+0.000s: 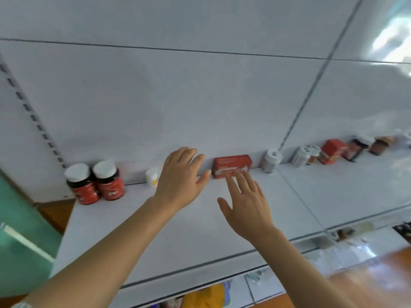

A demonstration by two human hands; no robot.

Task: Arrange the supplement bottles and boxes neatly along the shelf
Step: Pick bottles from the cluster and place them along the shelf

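A smooth white shelf (pixel 222 218) with a faint sheen, apparently painted metal, meets a back panel (pixel 200 96) of the same finish, glossy enough at its upper right to mirror bright light. At the shelf's left end, two dark, shiny plastic bottles (pixel 95 183) carry matt white caps and glossy red labels. Toward the middle, against the back panel, a red box (pixel 232 165) looks like printed cardboard. Right of it stands a white plastic bottle (pixel 271 160). Below the shelf's right end, polished wood flooring (pixel 378 278) gleams.
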